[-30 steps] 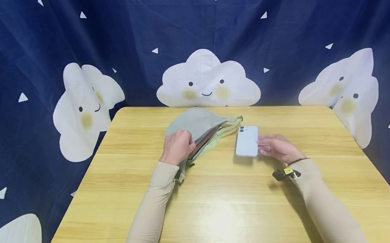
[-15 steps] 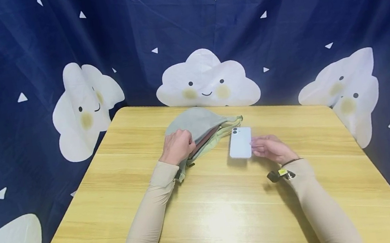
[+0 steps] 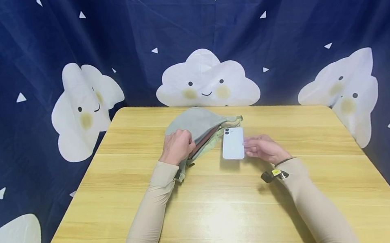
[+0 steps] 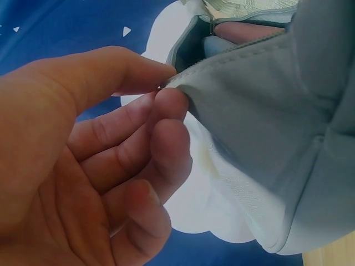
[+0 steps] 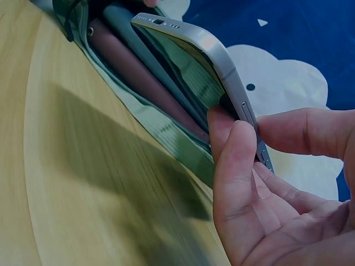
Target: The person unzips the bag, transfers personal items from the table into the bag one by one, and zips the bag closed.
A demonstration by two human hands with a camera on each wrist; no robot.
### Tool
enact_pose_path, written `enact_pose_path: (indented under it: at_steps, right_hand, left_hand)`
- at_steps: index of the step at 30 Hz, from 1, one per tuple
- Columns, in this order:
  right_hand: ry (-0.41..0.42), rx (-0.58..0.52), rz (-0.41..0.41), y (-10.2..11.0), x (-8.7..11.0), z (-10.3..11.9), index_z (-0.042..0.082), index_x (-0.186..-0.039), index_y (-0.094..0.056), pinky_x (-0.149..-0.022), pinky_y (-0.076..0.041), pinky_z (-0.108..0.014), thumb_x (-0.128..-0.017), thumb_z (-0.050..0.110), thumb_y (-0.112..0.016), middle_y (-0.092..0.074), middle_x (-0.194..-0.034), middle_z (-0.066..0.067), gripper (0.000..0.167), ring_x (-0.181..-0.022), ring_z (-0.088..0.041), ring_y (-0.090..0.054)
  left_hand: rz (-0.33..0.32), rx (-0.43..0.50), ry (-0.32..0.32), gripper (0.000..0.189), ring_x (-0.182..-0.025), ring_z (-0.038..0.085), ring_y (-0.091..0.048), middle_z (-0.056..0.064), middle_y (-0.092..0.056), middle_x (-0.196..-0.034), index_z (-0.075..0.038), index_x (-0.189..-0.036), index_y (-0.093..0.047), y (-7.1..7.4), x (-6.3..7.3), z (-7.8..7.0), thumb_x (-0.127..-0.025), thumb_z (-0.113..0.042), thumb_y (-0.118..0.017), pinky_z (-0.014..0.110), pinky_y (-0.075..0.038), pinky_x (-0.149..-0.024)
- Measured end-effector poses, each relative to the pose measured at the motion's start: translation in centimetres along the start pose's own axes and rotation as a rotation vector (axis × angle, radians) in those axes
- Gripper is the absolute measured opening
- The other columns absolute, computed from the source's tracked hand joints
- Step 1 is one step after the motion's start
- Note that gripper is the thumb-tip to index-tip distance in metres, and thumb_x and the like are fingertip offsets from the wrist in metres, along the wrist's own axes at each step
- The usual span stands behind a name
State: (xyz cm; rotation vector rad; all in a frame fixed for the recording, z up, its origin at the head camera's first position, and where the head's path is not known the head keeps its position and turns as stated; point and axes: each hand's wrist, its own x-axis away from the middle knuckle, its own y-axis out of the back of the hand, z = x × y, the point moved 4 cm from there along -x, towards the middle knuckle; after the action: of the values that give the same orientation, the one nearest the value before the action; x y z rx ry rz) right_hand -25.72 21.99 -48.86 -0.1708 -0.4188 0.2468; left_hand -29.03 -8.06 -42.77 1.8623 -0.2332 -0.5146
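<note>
A grey-green waist bag (image 3: 195, 121) lies toward the back of the table with its zipped mouth gaping. My left hand (image 3: 177, 146) pinches the edge of that mouth between thumb and fingertips, as the left wrist view shows along the zipper (image 4: 238, 52). Inside the bag, a dark pink item (image 5: 138, 80) and a blue-grey one (image 5: 150, 52) show. My right hand (image 3: 265, 149) grips a white smartphone (image 3: 233, 144) by its side edge, thumb on one face and fingers on the other. The phone is raised over the table, right beside the bag's opening, its camera side facing up.
The wooden table (image 3: 207, 218) has rounded corners. Behind it hangs a dark blue curtain (image 3: 180, 12) printed with white smiling clouds. A strap end with a buckle (image 3: 240, 118) sticks out at the bag's right tip.
My right hand has carried the phone leftward, closer to the bag's mouth. My left hand stays on the bag's edge, and the bag has not shifted.
</note>
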Motion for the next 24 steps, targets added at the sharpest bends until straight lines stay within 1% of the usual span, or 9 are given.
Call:
enact_pose_path:
  at_steps: [5,9,14,20,22,24]
  right_hand:
    - [-0.003,0.009,0.009,-0.8,-0.6,-0.1,-0.006,-0.133,-0.048,-0.079,-0.058,-0.02,-0.101,-0.001,-0.054,-0.073,-0.091,0.003,0.032,-0.08,-0.007,-0.07]
    - [-0.001,0.026,0.013,-1.5,-1.0,0.0,-0.008,-0.137,-0.047,-0.079,-0.058,-0.02,-0.101,0.0,-0.056,-0.074,-0.091,0.003,0.038,-0.079,-0.007,-0.07]
    - [0.0,0.021,0.03,-2.3,-1.3,0.0,-0.006,-0.133,-0.053,-0.078,-0.058,-0.02,-0.1,0.0,-0.056,-0.075,-0.092,0.002,0.033,-0.079,-0.008,-0.071]
    - [-0.001,0.01,0.042,-3.1,-1.6,0.0,-0.006,-0.134,-0.052,-0.077,-0.058,-0.02,-0.1,-0.001,-0.056,-0.076,-0.091,0.002,0.035,-0.078,-0.008,-0.071]
    - [-0.001,0.008,0.042,-3.3,-1.7,0.1,-0.003,-0.13,-0.055,-0.077,-0.059,-0.02,-0.1,-0.001,-0.057,-0.076,-0.091,0.002,0.031,-0.078,-0.008,-0.071]
    - [0.001,0.002,0.048,-3.5,-1.8,0.2,0.001,-0.122,-0.06,-0.077,-0.059,-0.02,-0.1,-0.001,-0.056,-0.076,-0.091,0.001,0.023,-0.078,-0.009,-0.071]
  left_hand:
    - [-0.001,0.007,0.0,0.045,-0.051,0.011,-0.03,-0.01,-0.024,-0.05,-0.022,-0.051,-0.034,0.0,0.0,0.0,-0.082,-0.009,-0.064,0.03,-0.031,-0.047]
    - [-0.008,0.004,-0.001,0.045,-0.051,0.011,-0.033,-0.01,-0.026,-0.05,-0.023,-0.051,-0.035,0.0,0.0,0.1,-0.082,-0.01,-0.065,0.03,-0.032,-0.047]
    - [-0.009,-0.001,-0.001,0.045,-0.051,0.012,-0.033,-0.01,-0.027,-0.05,-0.022,-0.051,-0.035,0.0,0.1,0.1,-0.082,-0.009,-0.064,0.031,-0.032,-0.047]
    - [-0.007,0.004,0.005,0.044,-0.051,0.012,-0.036,-0.01,-0.029,-0.049,-0.023,-0.05,-0.036,0.1,0.1,0.1,-0.082,-0.009,-0.064,0.032,-0.034,-0.047]
    - [-0.011,0.002,0.004,0.044,-0.051,0.012,-0.037,-0.01,-0.03,-0.049,-0.023,-0.05,-0.036,0.1,0.1,0.1,-0.082,-0.01,-0.064,0.032,-0.035,-0.047]
    - [-0.016,0.0,0.003,0.044,-0.051,0.013,-0.038,-0.01,-0.031,-0.049,-0.023,-0.05,-0.037,0.1,0.1,0.1,-0.082,-0.01,-0.064,0.033,-0.035,-0.047]
